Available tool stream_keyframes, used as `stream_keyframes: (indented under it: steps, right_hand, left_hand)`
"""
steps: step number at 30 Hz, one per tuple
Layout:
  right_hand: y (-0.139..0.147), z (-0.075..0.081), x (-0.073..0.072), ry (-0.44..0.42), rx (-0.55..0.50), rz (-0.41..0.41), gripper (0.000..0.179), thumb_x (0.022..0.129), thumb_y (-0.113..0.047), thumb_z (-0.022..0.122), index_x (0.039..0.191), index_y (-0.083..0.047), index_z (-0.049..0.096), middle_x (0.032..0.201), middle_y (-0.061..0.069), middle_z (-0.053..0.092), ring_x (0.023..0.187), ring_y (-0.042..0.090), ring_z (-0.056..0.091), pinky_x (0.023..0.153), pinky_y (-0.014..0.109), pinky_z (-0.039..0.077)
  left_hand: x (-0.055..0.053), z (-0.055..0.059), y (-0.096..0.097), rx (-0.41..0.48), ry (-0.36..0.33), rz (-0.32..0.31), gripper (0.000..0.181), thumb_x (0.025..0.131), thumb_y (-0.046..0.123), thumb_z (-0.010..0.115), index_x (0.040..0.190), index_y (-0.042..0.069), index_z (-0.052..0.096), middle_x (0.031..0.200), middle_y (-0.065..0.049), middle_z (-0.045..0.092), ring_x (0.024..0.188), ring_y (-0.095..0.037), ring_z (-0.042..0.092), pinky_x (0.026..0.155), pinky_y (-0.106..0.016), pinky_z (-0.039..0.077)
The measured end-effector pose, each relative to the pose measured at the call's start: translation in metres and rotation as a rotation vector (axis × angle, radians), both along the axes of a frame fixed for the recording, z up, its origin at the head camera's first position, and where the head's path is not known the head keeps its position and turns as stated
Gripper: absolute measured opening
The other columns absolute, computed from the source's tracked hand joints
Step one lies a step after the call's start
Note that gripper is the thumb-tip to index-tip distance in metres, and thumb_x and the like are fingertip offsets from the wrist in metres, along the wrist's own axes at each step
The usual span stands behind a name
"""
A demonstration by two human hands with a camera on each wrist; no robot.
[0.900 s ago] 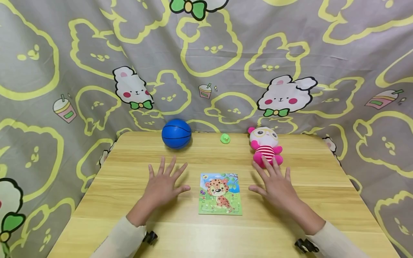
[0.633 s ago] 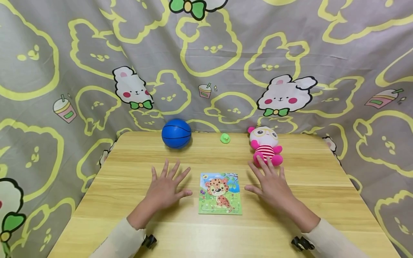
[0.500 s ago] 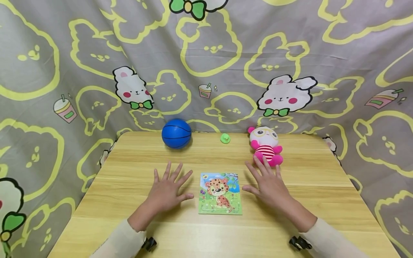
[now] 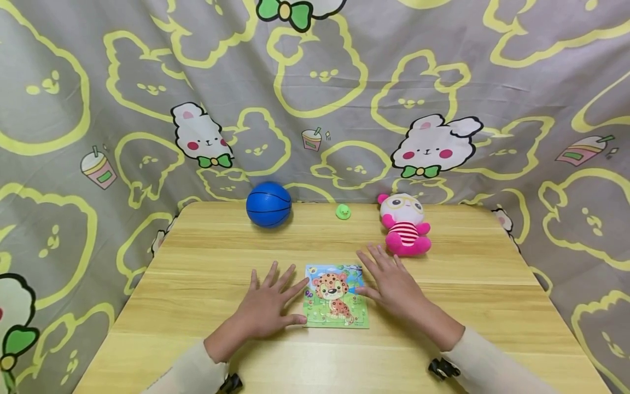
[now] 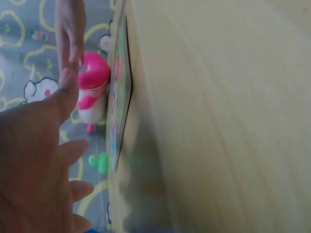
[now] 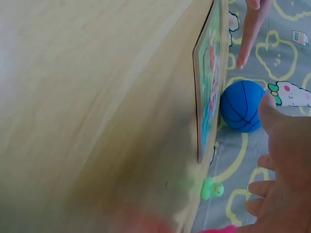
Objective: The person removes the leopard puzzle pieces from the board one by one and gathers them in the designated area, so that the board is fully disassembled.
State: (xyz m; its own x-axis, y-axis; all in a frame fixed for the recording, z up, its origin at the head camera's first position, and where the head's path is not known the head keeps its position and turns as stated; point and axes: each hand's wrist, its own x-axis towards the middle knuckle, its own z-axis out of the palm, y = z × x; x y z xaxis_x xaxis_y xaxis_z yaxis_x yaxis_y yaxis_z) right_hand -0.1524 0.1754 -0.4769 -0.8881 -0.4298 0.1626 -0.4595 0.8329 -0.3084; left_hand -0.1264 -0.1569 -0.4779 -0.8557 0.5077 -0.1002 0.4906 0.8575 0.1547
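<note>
A square jigsaw puzzle (image 4: 337, 301) with a spotted leopard picture lies flat on the wooden table (image 4: 315, 361). My left hand (image 4: 268, 305) hovers at its left side, fingers spread, with the thumb and forefinger tips right at the puzzle's edge in the head view. On the other side is my right hand (image 4: 394, 285), also spread, its thumb overlapping the puzzle's right edge. Both wrist views show the palms raised above the tabletop, and neither hand holds anything. The puzzle appears edge-on as a thin board (image 5: 122, 92) in the left wrist view.
Along the back of the table stand a blue ball (image 4: 268, 204) with black lines, a small green duck (image 4: 343, 212) and a pink-and-white plush toy (image 4: 404, 224) in a striped top. A grey patterned curtain (image 4: 315, 98) hangs behind and at both sides.
Both hands have moved inward and closer to the puzzle, the left one rightward and the right one leftward, away from the plush toy. The puzzle and toys have stayed in place.
</note>
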Motion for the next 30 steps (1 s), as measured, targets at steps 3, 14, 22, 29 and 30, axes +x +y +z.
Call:
stream_keyframes:
  steps: [3,14,22,29,30]
  right_hand:
    - [-0.005,-0.001,-0.002,-0.031,-0.02,0.02,0.088,0.092,-0.053,0.072,0.162,-0.015,0.035,0.168,0.016,0.029,0.154,0.041,0.027,0.119,0.065,0.024]
    - [-0.029,-0.008,-0.01,-0.212,-0.059,0.061,0.084,0.096,-0.051,0.069,0.163,-0.016,0.033,0.167,0.011,0.032,0.15,0.037,0.037,0.112,0.059,0.041]
    - [-0.05,-0.008,-0.014,-0.23,-0.094,0.113,0.08,0.096,-0.049,0.07,0.161,-0.014,0.039,0.164,0.011,0.039,0.148,0.034,0.04,0.113,0.056,0.041]
    - [-0.066,-0.01,-0.02,-0.238,-0.148,0.142,0.067,0.098,-0.039,0.071,0.155,-0.012,0.048,0.156,0.008,0.049,0.144,0.031,0.045,0.114,0.054,0.041]
    - [-0.068,-0.01,-0.021,-0.237,-0.161,0.149,0.065,0.098,-0.037,0.071,0.154,-0.011,0.049,0.153,0.009,0.051,0.142,0.031,0.047,0.113,0.053,0.042]
  left_hand:
    - [0.002,-0.002,0.003,-0.004,-0.026,-0.029,0.085,0.088,0.081,0.051,0.162,0.041,0.032,0.172,-0.007,0.019,0.155,-0.05,0.008,0.11,-0.083,0.009]
    - [0.008,-0.013,0.008,-0.021,-0.126,-0.092,0.087,0.088,0.086,0.042,0.163,0.045,0.024,0.173,-0.004,0.015,0.155,-0.049,0.009,0.109,-0.084,0.011]
    - [0.01,-0.013,0.009,-0.031,-0.124,-0.096,0.087,0.088,0.086,0.042,0.163,0.044,0.026,0.173,-0.005,0.017,0.155,-0.048,0.013,0.109,-0.083,0.016]
    - [0.011,-0.012,0.009,-0.02,-0.135,-0.098,0.088,0.088,0.085,0.044,0.163,0.042,0.026,0.174,-0.006,0.014,0.156,-0.048,0.011,0.109,-0.083,0.018]
    - [0.011,-0.012,0.009,-0.02,-0.135,-0.098,0.088,0.088,0.085,0.044,0.163,0.042,0.026,0.174,-0.006,0.013,0.156,-0.048,0.011,0.109,-0.083,0.018]
